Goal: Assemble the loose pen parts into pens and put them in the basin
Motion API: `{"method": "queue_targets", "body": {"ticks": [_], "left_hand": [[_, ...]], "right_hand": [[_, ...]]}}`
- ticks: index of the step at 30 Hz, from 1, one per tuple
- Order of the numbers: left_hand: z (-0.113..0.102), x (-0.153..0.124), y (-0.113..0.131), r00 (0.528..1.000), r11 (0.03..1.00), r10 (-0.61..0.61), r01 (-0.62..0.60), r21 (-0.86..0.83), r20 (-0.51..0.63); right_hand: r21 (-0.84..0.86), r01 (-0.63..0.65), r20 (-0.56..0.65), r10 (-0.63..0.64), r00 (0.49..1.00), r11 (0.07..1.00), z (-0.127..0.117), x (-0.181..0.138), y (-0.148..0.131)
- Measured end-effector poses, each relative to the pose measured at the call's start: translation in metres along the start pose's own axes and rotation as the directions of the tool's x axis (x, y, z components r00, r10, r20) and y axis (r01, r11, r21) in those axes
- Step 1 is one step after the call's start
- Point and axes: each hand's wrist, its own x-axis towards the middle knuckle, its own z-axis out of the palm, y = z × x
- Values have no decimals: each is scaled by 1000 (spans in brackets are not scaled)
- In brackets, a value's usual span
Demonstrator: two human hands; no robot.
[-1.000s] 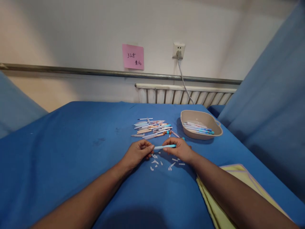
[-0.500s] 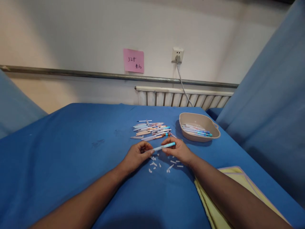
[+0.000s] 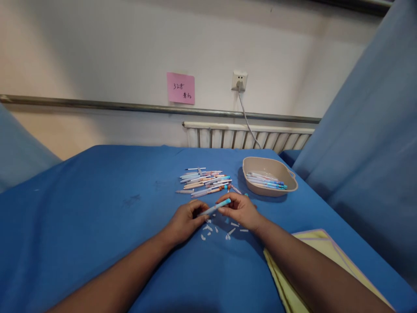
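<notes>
A pen (image 3: 215,208) with a pale barrel and light-blue end is held between my two hands, tilted up to the right. My left hand (image 3: 188,221) is closed around its lower left part, thumb on top. The thumb and fingers of my right hand (image 3: 240,210) close on the pen near its blue end. Small white scraps (image 3: 208,228) lie scattered on the blue sheet below the hands. Just beyond is a loose pile of pens and slim pen parts (image 3: 203,181), in white, orange and blue.
A beige plastic basket (image 3: 260,162) with several pens inside stands at the right. A folded yellow cloth (image 3: 314,241) lies under my right forearm. Behind the blue-covered surface (image 3: 97,208) are a radiator (image 3: 228,132) and a socket with a cable (image 3: 239,81). Curtains hang on both sides.
The pen's blue end has swung left and upward, so the pen tilts more steeply. Both hands stay on it; my right hand has shifted slightly left. The camera view has tipped a little upward.
</notes>
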Motion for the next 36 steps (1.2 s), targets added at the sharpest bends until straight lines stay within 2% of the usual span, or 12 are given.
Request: {"method": "queue_targets", "body": {"ticks": [5,9,14,17,20,22,25,28,31,36], "left_hand": [[-3,0,1,999,995,45,-42,95,-29],[-3,-3,14,999,997,52,-53,54,10],[0,-8,28,999,999,38,-37,-27,30],[0,-6,25,1000,999,-6,6,-50,6],[-1,-2,18,996,983,-88,84,-165,-20],[0,2,14,991,962,-134,124,-244,-27],[0,5,12,984,940,-170,146,-308,-50],[0,6,12,980,927,-190,160,-339,-58],[0,8,14,977,924,-213,190,-330,-32],[-1,9,15,972,915,-237,222,-338,-3]], "right_hand": [[-49,19,-41,-21,999,999,1,-2,-4],[-55,33,-74,-37,997,998,4,-1,-6],[-13,-12,27,12,1000,1000,3,-1,-8],[-37,-54,46,56,997,998,-14,-1,-15],[-186,-115,41,124,991,976,-44,-2,-23],[-294,-193,92,228,969,936,-64,-4,-26],[-505,-259,138,374,917,823,-84,-8,-31],[-722,-252,71,430,900,645,-92,-13,-39],[-841,-249,-7,450,893,481,-95,-17,-50],[-894,-117,102,449,887,433,-84,-23,-55]]}}
